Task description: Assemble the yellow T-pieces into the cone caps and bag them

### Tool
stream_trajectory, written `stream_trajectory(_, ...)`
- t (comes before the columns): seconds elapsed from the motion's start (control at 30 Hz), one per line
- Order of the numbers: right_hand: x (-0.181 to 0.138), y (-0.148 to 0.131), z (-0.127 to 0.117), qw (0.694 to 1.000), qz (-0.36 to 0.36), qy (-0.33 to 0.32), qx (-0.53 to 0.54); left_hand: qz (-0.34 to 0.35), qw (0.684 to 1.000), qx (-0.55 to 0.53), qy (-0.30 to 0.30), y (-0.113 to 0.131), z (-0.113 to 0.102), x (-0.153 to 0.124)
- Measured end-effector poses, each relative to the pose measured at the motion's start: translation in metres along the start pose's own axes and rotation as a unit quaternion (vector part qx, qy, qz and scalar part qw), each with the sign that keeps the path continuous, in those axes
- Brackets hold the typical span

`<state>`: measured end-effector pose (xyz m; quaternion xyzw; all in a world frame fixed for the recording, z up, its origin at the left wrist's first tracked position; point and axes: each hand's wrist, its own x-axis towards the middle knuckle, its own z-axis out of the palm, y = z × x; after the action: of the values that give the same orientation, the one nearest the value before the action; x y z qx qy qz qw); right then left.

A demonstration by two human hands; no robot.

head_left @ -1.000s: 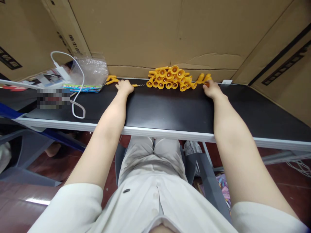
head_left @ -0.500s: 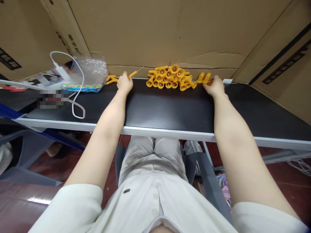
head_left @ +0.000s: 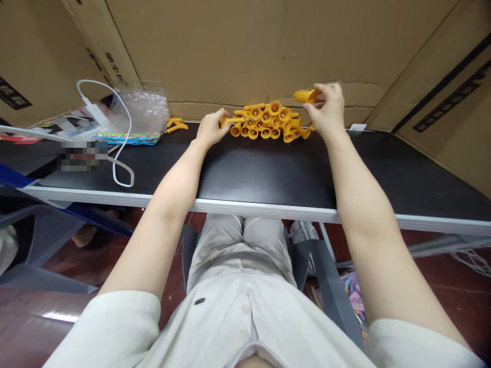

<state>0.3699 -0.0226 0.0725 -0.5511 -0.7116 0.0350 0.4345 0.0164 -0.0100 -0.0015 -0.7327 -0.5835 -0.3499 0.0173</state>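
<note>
My left hand is closed on a slim yellow stick piece with a small ball chain, at the left end of a pile. My right hand pinches a yellow cone-shaped piece, raised above the pile's right end. Between the hands lies the pile of yellow trumpet-like pieces, many with their round flared mouths toward me. Another yellow bit shows just below my right fingers. A few loose yellow stick pieces rest left of my left hand.
Behind the black tabletop stands a cardboard wall. At left are a clear plastic bag, colourful flat packs and a white cable. A small white piece lies at the back right.
My right hand has lifted a yellow cone-shaped piece off the table and moved left and up. My left hand has moved right toward the pile with its stick piece.
</note>
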Motion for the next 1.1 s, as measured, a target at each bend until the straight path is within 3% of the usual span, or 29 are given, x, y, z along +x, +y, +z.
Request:
stream_trajectory(0.2,-0.005,-0.006,0.019,0.989,-0.035,-0.133,0.045,-0.011,1.000,0.002,-0.024,0.009,-0.003,-0.003)
stream_trajectory(0.37,-0.008,0.003,0.035,0.983,-0.031,-0.176,0.051,-0.010,1.000,-0.002,-0.027,0.011,-0.002,-0.003)
stream_trajectory(1.1,-0.008,0.011,0.052,0.979,-0.004,-0.186,0.087,0.015,0.999,-0.003,-0.051,0.004,0.005,0.000)
